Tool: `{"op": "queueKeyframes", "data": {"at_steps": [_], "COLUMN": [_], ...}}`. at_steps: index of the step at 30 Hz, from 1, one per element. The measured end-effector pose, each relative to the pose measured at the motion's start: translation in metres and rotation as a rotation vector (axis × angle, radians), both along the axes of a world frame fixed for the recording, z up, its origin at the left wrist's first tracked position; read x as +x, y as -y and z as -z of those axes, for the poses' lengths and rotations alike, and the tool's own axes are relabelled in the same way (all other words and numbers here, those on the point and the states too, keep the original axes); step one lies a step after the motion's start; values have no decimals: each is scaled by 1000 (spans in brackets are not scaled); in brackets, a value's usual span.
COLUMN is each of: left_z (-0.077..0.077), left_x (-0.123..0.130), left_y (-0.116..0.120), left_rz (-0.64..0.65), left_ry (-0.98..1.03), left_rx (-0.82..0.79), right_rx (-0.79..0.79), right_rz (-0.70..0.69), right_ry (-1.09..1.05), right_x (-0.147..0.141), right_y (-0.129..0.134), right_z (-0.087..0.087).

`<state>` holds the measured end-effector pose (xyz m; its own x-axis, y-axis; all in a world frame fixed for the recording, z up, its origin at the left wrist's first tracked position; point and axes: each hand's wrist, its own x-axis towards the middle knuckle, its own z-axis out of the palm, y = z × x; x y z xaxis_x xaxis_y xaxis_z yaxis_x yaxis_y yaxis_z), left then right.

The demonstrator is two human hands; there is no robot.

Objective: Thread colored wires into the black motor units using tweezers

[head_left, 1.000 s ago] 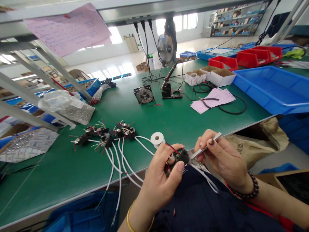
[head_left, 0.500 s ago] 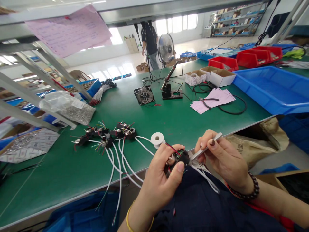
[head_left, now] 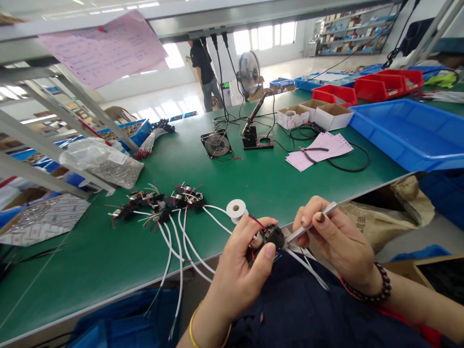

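Observation:
My left hand (head_left: 242, 270) is closed round a small black housing (head_left: 277, 237) with a green circuit board, a round silvery metal part and red and black wires. A slim, flat silver metal tool (head_left: 308, 225) is pinched between the thumb and fingers of my right hand (head_left: 339, 241). Its narrow tip meets the right side of the housing, though the exact contact point is too small to tell. White cable (head_left: 308, 268) hangs below the housing, over my dark clothing. Just beyond my left hand stands a white-flanged spool (head_left: 236, 210).
Several similar wired modules (head_left: 159, 203) lie left on the green bench (head_left: 253, 179), their white cables over its edge. Farther back are a small square fan (head_left: 216, 144), a soldering iron (head_left: 253, 113), pliers on pink papers (head_left: 319, 152) and a blue tray (head_left: 398, 133). A person (head_left: 205, 72) stands beyond.
My hands have barely moved; the tool is still against the housing. The person in the background has shifted to the left.

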<state>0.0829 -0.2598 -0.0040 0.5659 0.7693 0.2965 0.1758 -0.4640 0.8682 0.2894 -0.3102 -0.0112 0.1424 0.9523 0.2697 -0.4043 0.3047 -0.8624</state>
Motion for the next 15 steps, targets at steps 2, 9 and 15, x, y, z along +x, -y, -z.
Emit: {"op": "queueKeyframes", "data": {"at_steps": [2, 9, 15], "left_z": [1, 1, 0], "left_x": [-1, 0, 0], "left_y": [1, 1, 1], "left_rz": [1, -11, -13], "left_ry": [-7, -11, -9], "left_rx": [8, -3, -19], "right_rx": [-14, -14, -7], "right_rz": [-24, -1, -10], "right_ry": [-9, 28, 12], "right_x": [0, 0, -1], "right_y": [-1, 2, 3], "right_z": [1, 0, 1]}}
